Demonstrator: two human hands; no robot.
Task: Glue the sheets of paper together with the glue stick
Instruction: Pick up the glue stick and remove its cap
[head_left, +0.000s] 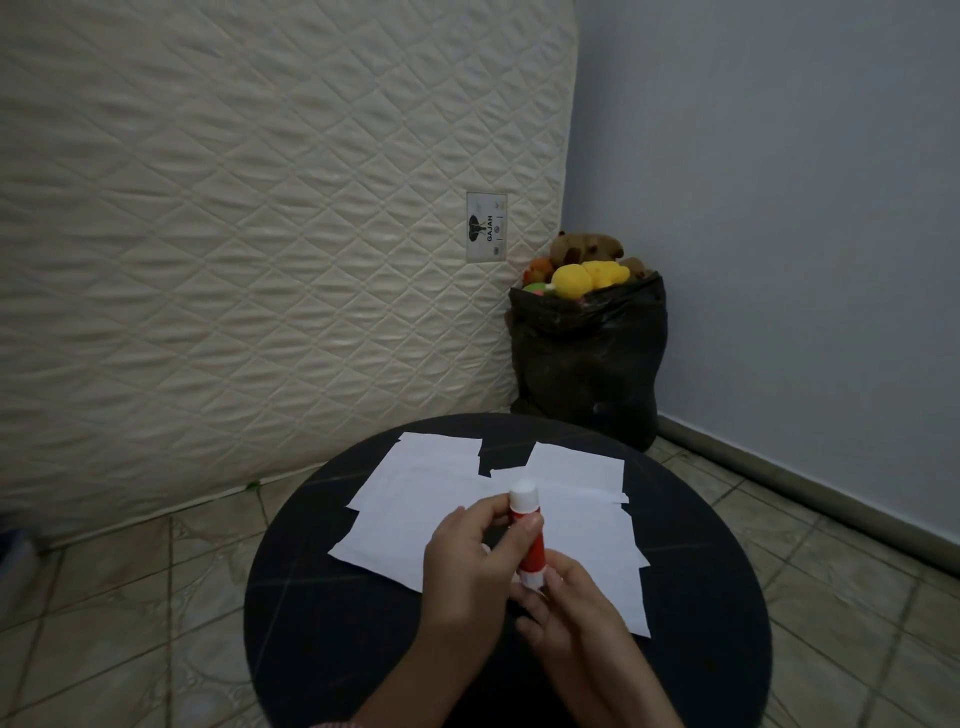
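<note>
Several white sheets of paper (415, 499) lie overlapping on a round black table (322, 623). Above them I hold a red glue stick (529, 535) with a white cap on top and a white base, tilted slightly. My left hand (467, 566) grips its upper part just under the cap. My right hand (576, 608) pinches the white base at the bottom. Both hands hover over the middle sheets and hide part of them.
A quilted cream mattress (260, 234) leans upright behind the table. A black plastic bag (587, 358) full of plush toys stands in the corner by the pale wall (779, 208). Tiled floor (130, 597) surrounds the table.
</note>
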